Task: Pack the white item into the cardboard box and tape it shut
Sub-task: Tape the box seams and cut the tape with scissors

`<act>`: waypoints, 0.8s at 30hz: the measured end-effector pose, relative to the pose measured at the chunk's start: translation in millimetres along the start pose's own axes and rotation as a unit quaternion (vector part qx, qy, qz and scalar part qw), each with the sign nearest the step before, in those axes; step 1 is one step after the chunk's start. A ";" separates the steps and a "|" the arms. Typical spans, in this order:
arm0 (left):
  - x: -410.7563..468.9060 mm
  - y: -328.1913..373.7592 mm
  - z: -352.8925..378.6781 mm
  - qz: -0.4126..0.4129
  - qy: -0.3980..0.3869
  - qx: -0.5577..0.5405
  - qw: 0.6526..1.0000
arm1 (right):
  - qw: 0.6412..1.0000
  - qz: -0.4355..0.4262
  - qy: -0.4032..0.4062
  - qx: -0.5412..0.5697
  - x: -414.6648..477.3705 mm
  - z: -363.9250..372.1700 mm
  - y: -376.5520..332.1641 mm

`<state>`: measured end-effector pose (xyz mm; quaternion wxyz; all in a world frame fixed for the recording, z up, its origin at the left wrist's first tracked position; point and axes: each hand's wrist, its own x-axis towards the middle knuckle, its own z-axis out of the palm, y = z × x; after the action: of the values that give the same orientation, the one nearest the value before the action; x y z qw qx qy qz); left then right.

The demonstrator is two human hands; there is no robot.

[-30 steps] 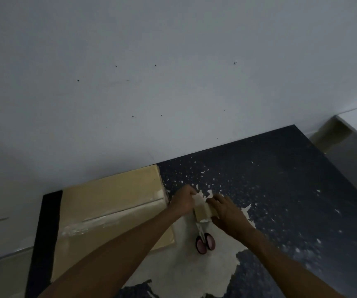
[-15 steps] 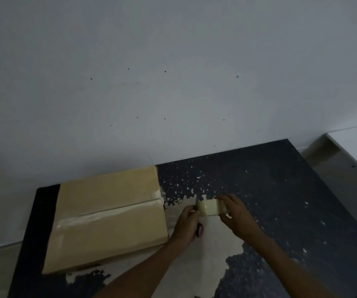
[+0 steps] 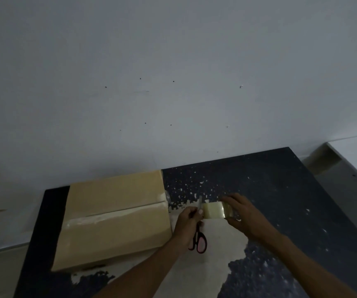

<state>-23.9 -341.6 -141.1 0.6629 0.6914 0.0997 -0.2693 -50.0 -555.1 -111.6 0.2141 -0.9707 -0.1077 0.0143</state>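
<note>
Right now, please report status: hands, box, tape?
Left hand pinches tape end; right hand grips tape roll. Cardboard box closed, seam taped. Scissors lie under left hand.

A closed cardboard box (image 3: 113,216), taped along its top seam, lies at the left of a dark table (image 3: 281,190) with worn white patches, against a pale wall (image 3: 173,82). Just right of the box, the left hand (image 3: 189,222) pinches a strip of tape (image 3: 213,209) drawn from the tape roll (image 3: 227,209) that the right hand (image 3: 244,214) grips. Pink-handled scissors (image 3: 200,241) show below the left hand.
</note>
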 end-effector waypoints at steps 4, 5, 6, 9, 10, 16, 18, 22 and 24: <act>-2.3 8.8 -2.0 0.007 -0.020 0.071 0.997 | 1.000 0.000 -0.005 -0.022 -3.8 -3.9 -0.9; -2.3 11.8 -2.6 0.009 -0.024 0.089 0.996 | 1.000 -0.003 -0.005 -0.023 -4.8 -4.7 -1.3; -2.0 14.6 -3.2 0.010 -0.028 0.099 0.995 | 1.000 -0.007 -0.003 -0.024 -5.6 -5.6 -1.6; -2.0 23.3 -5.1 0.016 -0.039 0.107 0.993 | 1.000 0.003 -0.004 -0.030 -5.7 -12.3 -3.6; -1.8 25.5 -5.7 0.023 -0.038 0.113 0.993 | 0.999 0.006 -0.007 -0.031 -5.4 -14.8 -4.8; -3.3 31.0 -4.7 0.070 0.014 0.159 0.985 | 0.999 -0.019 0.004 -0.050 -2.5 -22.3 -16.1; -6.4 33.4 -4.2 0.085 0.033 0.165 0.982 | 0.998 -0.016 0.008 -0.061 -1.2 -23.1 -18.7; -6.6 33.5 -5.0 0.074 0.018 0.166 0.983 | 0.997 -0.001 -0.011 -0.071 -2.5 -23.8 -18.0; -6.5 33.5 -5.3 0.060 -0.002 0.159 0.986 | 0.997 0.006 -0.019 -0.072 -5.6 -24.3 -17.5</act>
<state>-11.4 -338.4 -109.0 0.5601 0.7921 0.0128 -0.2423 -57.3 -550.9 -82.3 0.1413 -0.9839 -0.1064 0.0266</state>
